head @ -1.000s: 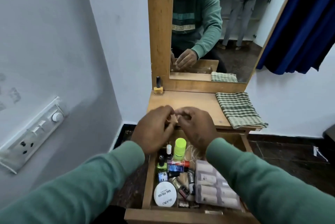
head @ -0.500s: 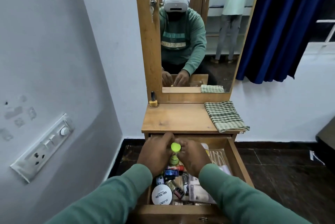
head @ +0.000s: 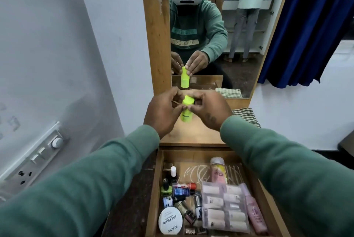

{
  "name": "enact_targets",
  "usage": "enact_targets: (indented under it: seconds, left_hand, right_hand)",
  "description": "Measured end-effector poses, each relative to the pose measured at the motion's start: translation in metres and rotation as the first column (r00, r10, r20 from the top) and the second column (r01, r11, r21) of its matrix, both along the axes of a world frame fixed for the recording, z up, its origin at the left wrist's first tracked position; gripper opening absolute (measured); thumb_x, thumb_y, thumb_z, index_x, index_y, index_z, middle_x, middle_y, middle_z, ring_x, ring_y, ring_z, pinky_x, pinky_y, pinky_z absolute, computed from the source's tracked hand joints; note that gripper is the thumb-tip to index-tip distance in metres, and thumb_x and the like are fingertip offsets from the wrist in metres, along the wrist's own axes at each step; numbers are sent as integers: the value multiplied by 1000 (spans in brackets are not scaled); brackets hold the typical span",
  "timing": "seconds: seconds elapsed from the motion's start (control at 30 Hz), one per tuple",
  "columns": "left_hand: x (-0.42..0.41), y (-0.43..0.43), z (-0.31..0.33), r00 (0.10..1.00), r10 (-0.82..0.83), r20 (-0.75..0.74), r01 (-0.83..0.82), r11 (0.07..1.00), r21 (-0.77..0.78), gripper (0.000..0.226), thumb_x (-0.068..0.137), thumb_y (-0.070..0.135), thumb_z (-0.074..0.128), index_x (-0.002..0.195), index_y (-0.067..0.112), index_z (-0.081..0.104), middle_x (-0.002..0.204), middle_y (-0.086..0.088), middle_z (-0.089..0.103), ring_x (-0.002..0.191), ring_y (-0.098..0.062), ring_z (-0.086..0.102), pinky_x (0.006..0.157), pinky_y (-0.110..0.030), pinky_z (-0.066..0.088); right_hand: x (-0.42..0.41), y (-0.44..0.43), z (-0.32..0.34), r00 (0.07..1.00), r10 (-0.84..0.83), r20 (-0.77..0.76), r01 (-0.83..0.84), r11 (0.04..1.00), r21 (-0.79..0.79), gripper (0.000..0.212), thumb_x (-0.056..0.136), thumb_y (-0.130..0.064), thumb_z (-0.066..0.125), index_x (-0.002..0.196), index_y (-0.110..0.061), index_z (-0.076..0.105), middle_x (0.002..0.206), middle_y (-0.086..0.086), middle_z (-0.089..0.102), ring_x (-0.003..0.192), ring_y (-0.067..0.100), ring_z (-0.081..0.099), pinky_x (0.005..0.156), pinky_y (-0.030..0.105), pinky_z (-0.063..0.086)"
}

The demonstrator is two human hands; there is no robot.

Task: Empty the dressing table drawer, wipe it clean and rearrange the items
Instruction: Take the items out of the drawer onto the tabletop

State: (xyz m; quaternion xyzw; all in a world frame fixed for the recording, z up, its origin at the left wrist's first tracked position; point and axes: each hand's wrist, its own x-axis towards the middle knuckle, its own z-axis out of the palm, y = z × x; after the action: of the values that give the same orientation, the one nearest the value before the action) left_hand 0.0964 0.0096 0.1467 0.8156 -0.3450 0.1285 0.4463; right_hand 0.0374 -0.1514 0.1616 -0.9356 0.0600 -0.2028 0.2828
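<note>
We see both hands together on one thing: left hand [head: 162,111] and right hand [head: 209,111] meet over the tabletop [head: 193,134], each pinching the neon-green bottle [head: 186,111] near its cap; left fingers curl round from the left, right fingertips clamp from the right; bottle is upright, over the rear middle of the tabletop; we cannot tell if its base touches the wood.

Mirror [head: 247,41] behind shows the same grip from the front; both green sleeves run in from the bottom corners.

Drawer [head: 153,188] is pulled open below the tabletop's front edge, and still full:
- round white tin [head: 170,220] marked NAIL POLISH at the front left corner
- polish bottles [head: 180,191] crowded along the left side, some upright, some lying
- clear pouch [head: 224,206] of pale tubes at front right
- pink bottle [head: 218,171] lying behind the pouch, towards the rear
- pink spray [head: 253,211] lying along the right wall, just beside the pouch

Checked cloth [head: 245,115] lies folded at the tabletop's right edge, partly hidden by the right sleeve; switch panel [head: 38,157] on the left wall; blue curtain [head: 306,26] at upper right.
</note>
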Motion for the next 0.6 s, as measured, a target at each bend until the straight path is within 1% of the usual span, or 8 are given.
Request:
enact_targets:
  seconds: [0.07,0.13,0.23,0.3,0.4,0.53,0.57,0.6]
  left_hand:
    - [18,-14,-3,1000,10,-23,-10,1000,-18,19,89,12,80,102,20,68,93,7,72,86,-9,69,80,-41,61]
    - [34,-23,-9,998,25,-51,-26,999,-27,19,90,11,79,103,19,69,94,6,72,87,-8,69,82,-40,61]
    - [52,-35,-20,997,21,-75,-22,1000,-17,22,90,4,75,106,17,69,97,5,72,90,-7,68,85,-35,60]
    - [58,-40,-28,997,26,-77,-25,1000,10,23,91,4,73,108,19,68,99,7,72,91,-7,68,86,-32,60]
    - [61,-45,-37,996,24,-90,-21,999,31,23,93,6,72,111,19,69,101,8,71,93,-6,67,87,-29,58]
    - [58,-49,-37,993,32,-110,-28,999,33,29,94,2,70,118,18,69,104,6,72,95,-7,68,88,-27,59]
    - [57,-50,-36,992,34,-123,-30,999,40,33,94,1,69,123,18,68,108,5,72,96,-7,68,88,-24,58]
    - [55,-49,-35,990,41,-132,-33,998,58,40,94,-1,68,129,19,67,115,3,73,98,-7,66,87,-18,56]
  right_hand:
    - [20,-9,-1,1000,-20,-9,20,1000,15,42,90,-22,75,132,-22,68,119,-1,75,103,14,68,94,36,56]
    - [37,-15,-4,998,-51,-22,51,999,-10,42,90,-21,75,132,-20,69,123,3,73,108,20,68,97,40,54]
    - [57,-26,-15,996,-79,-35,77,995,-63,47,92,-22,73,137,-17,64,136,4,67,121,23,63,103,40,50]
    - [64,-31,-26,995,-88,-55,83,993,-89,48,93,-23,72,139,-17,62,138,2,66,123,22,61,105,39,49]
    - [69,-36,-38,991,-110,-75,102,990,-98,47,94,-23,71,139,-18,62,134,2,68,120,22,63,103,40,50]
    - [69,-35,-42,986,-161,-44,158,984,-77,45,95,-21,69,139,-22,62,130,2,69,118,22,63,102,37,49]
    - [68,-34,-43,983,-180,-39,177,981,-75,45,95,-20,69,139,-23,62,130,2,69,117,22,63,101,35,49]
    - [67,-33,-44,980,-199,-30,196,978,-72,45,95,-19,69,140,-25,61,130,3,68,116,22,63,100,34,49]
